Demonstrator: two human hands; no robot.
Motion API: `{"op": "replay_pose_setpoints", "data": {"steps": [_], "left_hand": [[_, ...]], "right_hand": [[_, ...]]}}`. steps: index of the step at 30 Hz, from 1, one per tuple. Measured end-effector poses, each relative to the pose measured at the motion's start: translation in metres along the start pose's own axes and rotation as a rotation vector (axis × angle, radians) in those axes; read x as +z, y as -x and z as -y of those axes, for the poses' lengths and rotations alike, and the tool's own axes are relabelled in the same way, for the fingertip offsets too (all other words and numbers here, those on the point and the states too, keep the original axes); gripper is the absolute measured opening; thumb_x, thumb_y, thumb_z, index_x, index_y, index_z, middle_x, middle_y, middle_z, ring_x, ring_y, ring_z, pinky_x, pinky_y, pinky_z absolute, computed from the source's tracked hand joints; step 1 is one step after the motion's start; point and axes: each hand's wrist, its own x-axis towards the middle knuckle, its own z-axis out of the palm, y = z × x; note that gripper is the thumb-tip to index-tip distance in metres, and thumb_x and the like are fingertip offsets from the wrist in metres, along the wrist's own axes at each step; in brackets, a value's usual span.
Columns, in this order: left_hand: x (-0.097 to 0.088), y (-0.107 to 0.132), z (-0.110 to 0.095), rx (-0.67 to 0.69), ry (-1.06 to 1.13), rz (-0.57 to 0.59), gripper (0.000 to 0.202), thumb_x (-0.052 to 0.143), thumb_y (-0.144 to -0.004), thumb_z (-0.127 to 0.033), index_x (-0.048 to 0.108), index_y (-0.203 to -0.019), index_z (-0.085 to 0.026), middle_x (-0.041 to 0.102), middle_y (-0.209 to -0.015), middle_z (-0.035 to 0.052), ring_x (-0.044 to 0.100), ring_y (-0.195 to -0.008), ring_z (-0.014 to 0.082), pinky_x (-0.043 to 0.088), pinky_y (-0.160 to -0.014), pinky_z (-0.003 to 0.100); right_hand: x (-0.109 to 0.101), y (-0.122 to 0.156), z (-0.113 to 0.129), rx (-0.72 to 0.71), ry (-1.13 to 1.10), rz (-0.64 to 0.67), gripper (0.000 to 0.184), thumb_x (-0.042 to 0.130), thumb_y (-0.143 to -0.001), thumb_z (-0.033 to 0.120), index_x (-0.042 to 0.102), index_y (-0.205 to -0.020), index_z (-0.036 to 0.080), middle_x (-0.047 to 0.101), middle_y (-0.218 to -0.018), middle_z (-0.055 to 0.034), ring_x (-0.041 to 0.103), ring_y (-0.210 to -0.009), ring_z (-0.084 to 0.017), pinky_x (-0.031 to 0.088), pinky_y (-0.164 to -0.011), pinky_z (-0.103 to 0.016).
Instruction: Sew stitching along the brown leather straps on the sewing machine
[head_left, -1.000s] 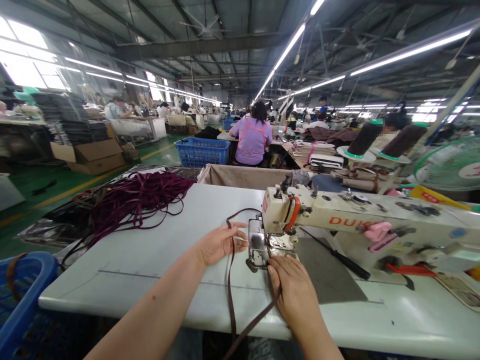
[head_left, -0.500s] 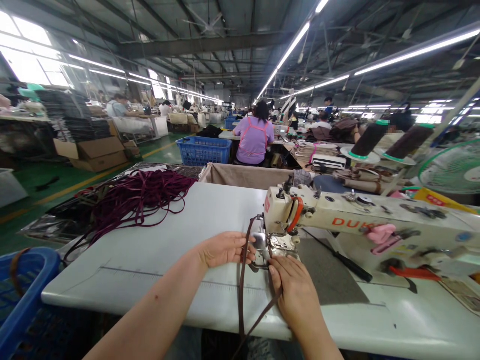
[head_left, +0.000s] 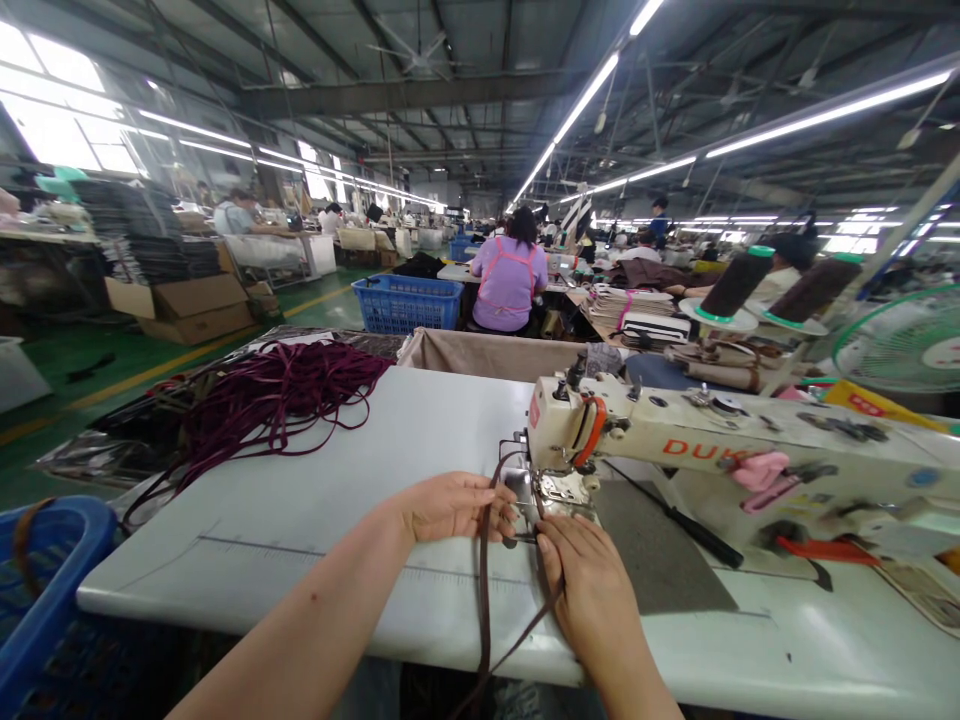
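Two hands, left (head_left: 450, 507) and right (head_left: 589, 590), grip one brown strap (head_left: 485, 600) at one sewing machine (head_left: 712, 445).

The white bench (head_left: 300, 450) is being worked from end to end here, a ruled scale (head_left: 360, 562) printed along its front! A heap of burgundy straps (head_left: 277, 410) is piled at the far left, the sewing machine (head_left: 675, 440) is mounted at the right, and a black-handled screwdriver (head_left: 701, 537) is laid across a grey mat (head_left: 660, 550).
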Motion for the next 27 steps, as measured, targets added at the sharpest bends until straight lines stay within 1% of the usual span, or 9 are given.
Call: {"op": "replay_pose_setpoints", "data": {"steps": [2,5,7,12,15,19,22,27], "left_hand": [[-0.0012,-0.0032,0.0027,0.022,0.027,-0.057,0.035,0.074,-0.096,-0.035,0.075,-0.122,-0.013,0.074,-0.119,0.019,0.074,-0.106,0.0251,0.055,-0.098,0.039],[0.0005,-0.004,0.0033,0.004,-0.004,-0.029,0.038,0.076,-0.094,-0.036,0.076,-0.119,-0.007,0.075,-0.114,0.0206,0.073,-0.104,0.0245,0.055,-0.098,0.038],[0.0021,-0.0031,0.0024,-0.001,-0.014,-0.026,0.04,0.078,-0.093,-0.036,0.076,-0.117,-0.005,0.076,-0.111,0.0203,0.074,-0.101,0.0234,0.055,-0.097,0.036],[-0.0002,-0.0036,0.0025,-0.018,0.011,-0.071,0.039,0.08,-0.091,-0.033,0.074,-0.122,-0.01,0.077,-0.111,0.0181,0.075,-0.1,0.0245,0.055,-0.093,0.036],[-0.0018,-0.0045,0.0032,-0.016,0.022,-0.09,0.039,0.082,-0.09,-0.03,0.073,-0.123,-0.012,0.078,-0.11,0.0167,0.075,-0.098,0.0234,0.054,-0.088,0.033],[0.0013,-0.0034,0.0019,-0.005,-0.001,-0.07,0.039,0.082,-0.089,-0.032,0.073,-0.122,-0.011,0.077,-0.111,0.0177,0.076,-0.1,0.024,0.05,-0.08,0.028],[0.0039,-0.0023,0.0004,-0.005,-0.032,-0.052,0.041,0.082,-0.089,-0.033,0.073,-0.123,-0.011,0.076,-0.116,0.0189,0.075,-0.103,0.0245,0.047,-0.076,0.026],[0.0051,-0.0029,-0.0008,-0.01,-0.012,-0.099,0.041,0.083,-0.088,-0.033,0.073,-0.122,-0.012,0.076,-0.118,0.0192,0.075,-0.102,0.0249,0.044,-0.074,0.027]], "right_hand": [[0.0003,0.0001,-0.0003,0.002,0.005,0.012,0.034,0.043,-0.112,0.029,0.076,-0.112,0.019,0.077,-0.116,-0.008,0.073,-0.107,-0.022,0.048,-0.108,-0.043],[0.0012,0.0005,-0.0009,0.0,0.007,0.023,0.036,0.041,-0.112,0.029,0.076,-0.112,0.019,0.077,-0.117,-0.0077,0.072,-0.108,-0.021,0.048,-0.109,-0.043],[0.0016,0.0007,-0.0011,0.001,0.015,0.018,0.037,0.041,-0.112,0.03,0.076,-0.113,0.019,0.077,-0.117,-0.0081,0.072,-0.108,-0.021,0.049,-0.108,-0.042],[0.0002,0.0006,-0.0007,0.0,0.04,0.01,0.039,0.04,-0.112,0.031,0.077,-0.113,0.019,0.077,-0.115,-0.0091,0.072,-0.107,-0.021,0.05,-0.108,-0.041],[-0.0001,0.0004,-0.001,-0.01,0.045,-0.006,0.038,0.04,-0.112,0.03,0.076,-0.113,0.019,0.078,-0.115,-0.008,0.072,-0.107,-0.021,0.05,-0.107,-0.041],[0.0017,0.0004,-0.0018,-0.018,0.045,-0.024,0.036,0.042,-0.112,0.03,0.076,-0.113,0.018,0.078,-0.116,-0.0073,0.073,-0.106,-0.021,0.049,-0.106,-0.042],[0.003,0.0007,-0.002,-0.021,0.037,-0.032,0.036,0.041,-0.112,0.029,0.076,-0.112,0.018,0.078,-0.115,-0.0074,0.073,-0.106,-0.021,0.049,-0.105,-0.042],[0.003,0.0019,-0.0023,-0.016,0.027,-0.027,0.036,0.041,-0.112,0.03,0.075,-0.112,0.02,0.078,-0.114,-0.0073,0.073,-0.105,-0.021,0.05,-0.105,-0.042]]}}
